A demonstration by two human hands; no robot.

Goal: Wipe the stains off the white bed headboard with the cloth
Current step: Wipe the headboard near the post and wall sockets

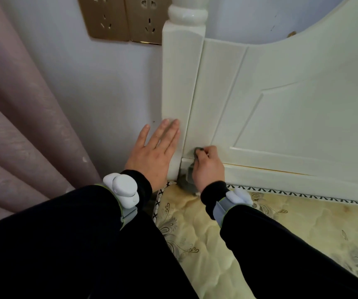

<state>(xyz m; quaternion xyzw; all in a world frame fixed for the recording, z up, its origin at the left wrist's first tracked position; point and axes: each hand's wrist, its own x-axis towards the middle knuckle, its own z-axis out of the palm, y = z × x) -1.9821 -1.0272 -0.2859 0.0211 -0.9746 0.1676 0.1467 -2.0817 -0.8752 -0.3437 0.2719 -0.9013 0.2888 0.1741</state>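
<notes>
Above the mattress, our left hand lies flat, fingers straight, against the post. Our right hand bunches the cloth against the bottom corner of the headboard. Wiping looks underway; farther up we spot no clear stains, so little may remain.

The left hand is lying open with its back to the camera, fingers straight and close together, apparently resting flat against the side of the white wooden headboard post. The right hand is curling its fingers round a small grey cloth, knuckles facing up and the thumb hidden. Both forearms are reaching forward in black sleeves. The left wrist is wearing a white plastic tracker, and the right wrist is wearing a second white tracker on a grey strap.
</notes>
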